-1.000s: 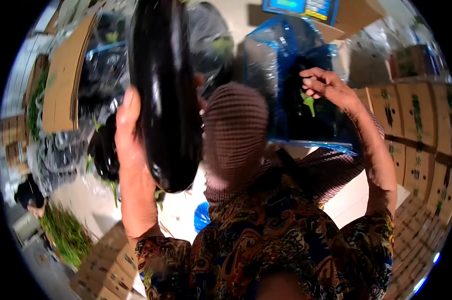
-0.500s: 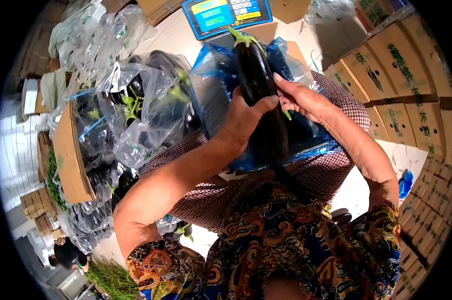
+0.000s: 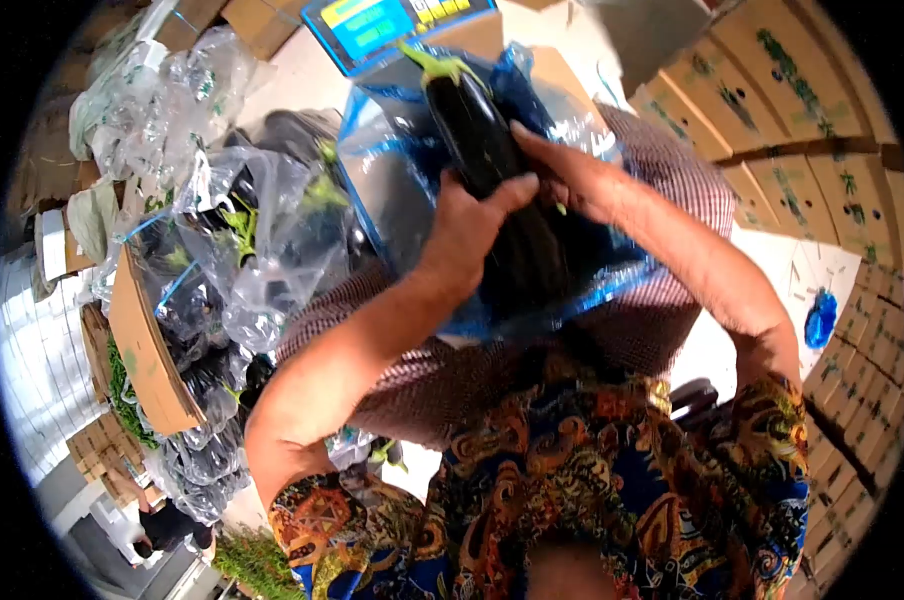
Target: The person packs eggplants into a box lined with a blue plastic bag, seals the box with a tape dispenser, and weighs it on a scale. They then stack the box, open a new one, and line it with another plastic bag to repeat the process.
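Gripping the eggplant [image 3: 477, 130] around its middle, the left hand [image 3: 467, 225] is closed firmly on it, thumb across the front and fingers wrapped behind. That hold seems meant to carry the weight and keep the long fruit standing stem-end up. The right hand [image 3: 572, 180] lies against the eggplant's other side with its fingers stretched along the skin, probably to steady it. Whether it actually clasps the fruit, pinches the bag's edge or only presses flat cannot be told from this view. The eggplant stands in the mouth of a blue plastic bag [image 3: 392, 190], its lower half sunk into the folds and its upper half clear of them. The bag rests on a checked cloth [image 3: 672, 170] over the person's lap, which likely props it open and close to the body. The fruit is long, slightly tapered, very dark purple to nearly black, with a glossy skin that catches light and a fresh green calyx [image 3: 440, 68] at the top. Just beyond the bag sits a scale [image 3: 372, 25] with a blue display panel. To the left, clear plastic bags [image 3: 262, 230] hold more eggplants beside an open cardboard box [image 3: 147, 340], and stacked printed cartons [image 3: 802, 90] line the right.
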{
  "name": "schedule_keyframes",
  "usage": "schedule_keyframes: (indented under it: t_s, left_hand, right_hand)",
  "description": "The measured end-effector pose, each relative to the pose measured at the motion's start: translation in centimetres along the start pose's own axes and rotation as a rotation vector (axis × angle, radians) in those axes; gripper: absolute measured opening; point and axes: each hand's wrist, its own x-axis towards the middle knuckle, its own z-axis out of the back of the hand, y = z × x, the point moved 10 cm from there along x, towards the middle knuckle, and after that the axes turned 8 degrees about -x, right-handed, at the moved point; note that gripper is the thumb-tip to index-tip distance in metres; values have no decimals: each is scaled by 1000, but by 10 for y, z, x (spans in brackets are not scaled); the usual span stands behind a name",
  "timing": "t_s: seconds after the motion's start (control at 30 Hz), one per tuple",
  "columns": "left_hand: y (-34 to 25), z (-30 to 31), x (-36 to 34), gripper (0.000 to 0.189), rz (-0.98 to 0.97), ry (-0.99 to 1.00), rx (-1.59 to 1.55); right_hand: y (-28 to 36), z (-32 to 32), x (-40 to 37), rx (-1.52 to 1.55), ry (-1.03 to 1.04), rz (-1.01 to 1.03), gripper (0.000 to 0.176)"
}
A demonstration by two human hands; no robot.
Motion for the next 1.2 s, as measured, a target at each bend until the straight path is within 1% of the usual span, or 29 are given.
schedule_keyframes:
  t_s: [0.03,0.07,0.13,0.17,0.23,0.27,0.33,0.4,0.5,0.53,0.6,0.67,0.7,0.73,0.77,0.8,0.83,0.87,0.9,0.93,0.97,1.0,1.07,1.13,1.17,1.2]
  left_hand:
    - [-1,-2,-2,64,24,17,-8]
    - [-8,-12,-7,58,46,66,-16]
    - [-12,-14,-11,57,20,20,-54]
    - [-5,-15,-11,57,18,30,-65]
    - [3,-14,-8,57,-14,42,-88]
    - [2,-14,-8,57,-5,33,-88]
    - [-4,-17,-9,57,10,20,-84]
    - [-3,-16,-7,58,-19,24,-78]
    - [-9,-18,-9,61,-10,16,-50]
    - [-12,-15,-9,62,-35,-9,-16]
    - [-13,-11,-8,64,-73,-44,49]
    - [-24,-13,-9,62,-66,-31,199]
    - [-33,-23,-11,59,-57,24,260]
    - [-45,-39,-15,57,-45,99,322]
    - [-57,-65,-26,50,-9,186,360]
    - [-67,-79,-33,53,-16,177,404]
    - [-70,-103,-42,60,18,294,435]
    - [-70,-119,-55,67,44,390,471]
    - [-60,-133,-62,71,86,471,423]
    - [-51,-143,-74,76,123,540,375]
    - [-43,-139,-86,80,226,500,453]
    - [-30,-145,-61,80,320,536,459]
    - [-10,-174,-70,82,460,666,471]
    - [1,-221,-59,81,296,908,826]
    - [7,-230,-52,84,370,854,717]
    - [2,-234,-44,87,355,863,654]
  right_hand:
    - [1,-3,-7,65,-77,2,38]
    - [12,-13,-26,25,22,-30,39]
    - [17,-11,-33,27,-20,25,42]
    - [11,-5,-30,19,-36,8,44]
    - [-12,16,-13,-130,-34,-22,44]
    - [-6,14,-11,-208,-30,-28,44]
    - [3,6,-20,-136,-58,-24,43]
    - [11,11,-15,-184,-119,80,40]
    - [13,9,-15,-200,-54,-4,38]
    - [12,7,-18,-200,-37,-32,38]
    - [22,-3,-26,-19,-47,20,42]
    - [52,24,-23,-533,-268,460,39]
    - [72,21,-41,-429,-278,698,36]
    - [87,22,-69,-339,-307,941,37]
    - [120,20,-128,-666,-522,1125,42]
    - [149,6,-186,-1027,-724,1245,48]
    - [155,1,-221,-1176,-838,1292,45]
    - [148,-7,-241,-1349,-903,1344,42]
    - [140,-15,-262,-1513,-979,1402,39]
    - [122,-25,-276,-1713,-1011,1463,37]
    - [103,-25,-290,-2015,-1012,1206,35]
    - [94,0,-274,-2031,-1078,1236,32]
    - [81,35,-293,-1860,-1004,1023,32]
    - [62,74,-315,-1671,-904,832,34]
    - [45,92,-324,-1562,-846,744,36]
    - [28,106,-348,-1479,-954,830,39]
